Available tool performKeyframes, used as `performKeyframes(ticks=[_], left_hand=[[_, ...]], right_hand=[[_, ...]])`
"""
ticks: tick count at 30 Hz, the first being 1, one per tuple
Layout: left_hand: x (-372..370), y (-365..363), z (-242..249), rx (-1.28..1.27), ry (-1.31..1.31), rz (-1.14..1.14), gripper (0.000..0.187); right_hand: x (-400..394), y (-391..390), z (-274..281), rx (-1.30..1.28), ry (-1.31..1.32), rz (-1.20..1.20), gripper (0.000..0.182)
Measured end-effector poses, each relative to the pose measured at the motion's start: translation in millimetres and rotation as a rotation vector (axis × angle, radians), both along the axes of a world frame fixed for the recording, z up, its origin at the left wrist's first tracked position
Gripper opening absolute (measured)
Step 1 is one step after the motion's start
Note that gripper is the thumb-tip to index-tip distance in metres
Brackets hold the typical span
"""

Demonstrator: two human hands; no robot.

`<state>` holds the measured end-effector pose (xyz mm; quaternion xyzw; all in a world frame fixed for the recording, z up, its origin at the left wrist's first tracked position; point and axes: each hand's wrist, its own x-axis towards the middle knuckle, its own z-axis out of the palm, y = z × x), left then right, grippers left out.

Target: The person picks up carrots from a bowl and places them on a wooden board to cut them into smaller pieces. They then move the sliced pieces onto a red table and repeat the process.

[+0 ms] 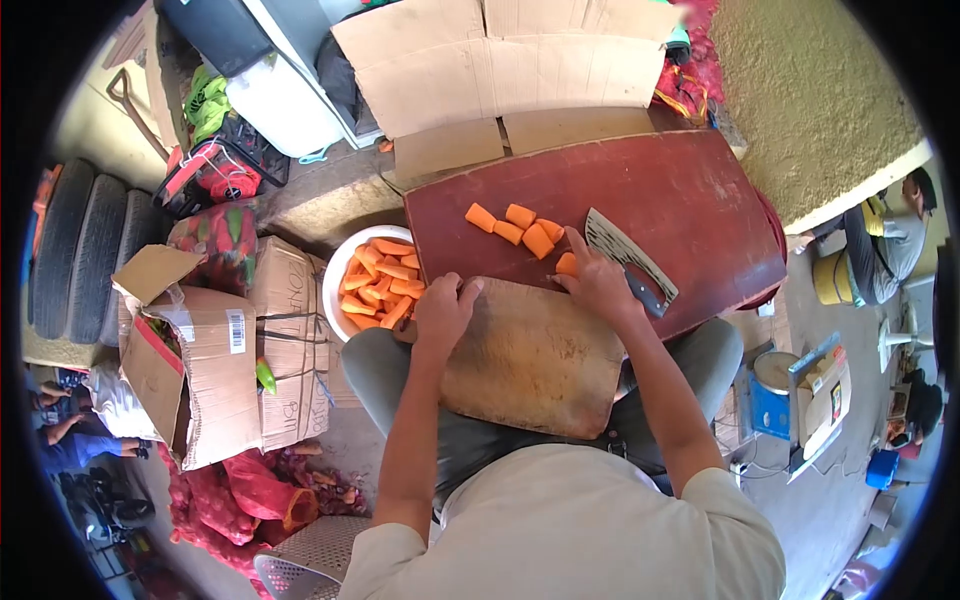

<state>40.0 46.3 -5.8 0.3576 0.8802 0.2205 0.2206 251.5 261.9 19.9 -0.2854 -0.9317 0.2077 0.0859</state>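
from the head camera, the person sits with a worn wooden cutting board (530, 360) across the lap, its far edge meeting a dark red table (690, 190). the right hand (600, 285) is clenched around the handle of a broad cleaver (630, 262), whose blade lies flat on the table just beyond the board; the forefinger of that hand stretches out to touch one orange carrot piece (567, 264) at the board's far edge. a small cluster of cut carrot chunks (515, 225) lies on the table just past that piece, to the left of the blade. the left hand (443, 310) rests on the board's left far corner, fingers curled over the edge, gripping the board and nothing else. just left of that hand, a white bowl (335, 275) heaped with more carrot pieces stands beside the table. cardboard boxes (215, 350) sit on the floor further left, and flattened cardboard (500, 60) lies beyond the table.
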Motion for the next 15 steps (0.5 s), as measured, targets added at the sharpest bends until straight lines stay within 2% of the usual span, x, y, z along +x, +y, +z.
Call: performKeyframes(ticks=[3,5,7,10,12,15], left_hand=[[-2,14,-7,0.273,0.19,0.044,0.062],[-10,32,-4,0.3,0.175,0.019,0.07],[-14,51,9,0.291,0.203,-0.014,0.079],[-15,75,21,0.21,0.253,-0.088,0.088],[-23,86,18,0.137,0.213,-0.147,0.089],[-37,88,-3,0.182,0.231,-0.09,0.091]], right_hand=[[-7,12,3,0.06,-0.043,0.009,0.081],[-15,23,5,0.085,-0.099,0.025,0.08],[-31,37,11,0.074,-0.18,0.05,0.077],[-55,40,7,-0.038,-0.091,0.083,0.055],[-70,39,8,-0.102,-0.074,0.128,0.058],[-91,30,6,-0.115,-0.018,0.194,0.063]])
